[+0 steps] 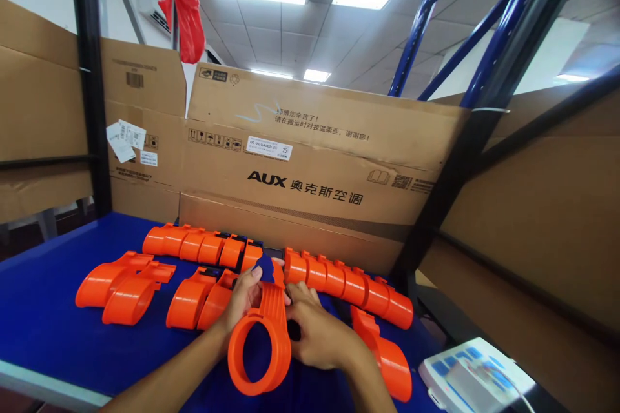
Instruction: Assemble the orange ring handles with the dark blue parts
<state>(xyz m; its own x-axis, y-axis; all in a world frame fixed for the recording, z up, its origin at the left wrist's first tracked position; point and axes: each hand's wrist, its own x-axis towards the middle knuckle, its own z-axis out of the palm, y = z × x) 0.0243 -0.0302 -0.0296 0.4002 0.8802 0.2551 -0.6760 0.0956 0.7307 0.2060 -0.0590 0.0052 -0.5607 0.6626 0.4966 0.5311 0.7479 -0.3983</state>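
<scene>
My left hand is closed round the handle end of an orange plastic ring-shaped holder, near a dark blue piece at its top. The holder's large ring hangs toward me. Just right of it is my right hand, its fingers bent inward and partly hidden behind the handle. A small dark shape shows below those fingers; what they grip cannot be made out. Close behind both hands stands a row of similar orange holders.
More orange holders lie at the left and right on the blue tabletop. A white device with blue keys sits at the lower right. Cardboard panels and dark posts bound the table.
</scene>
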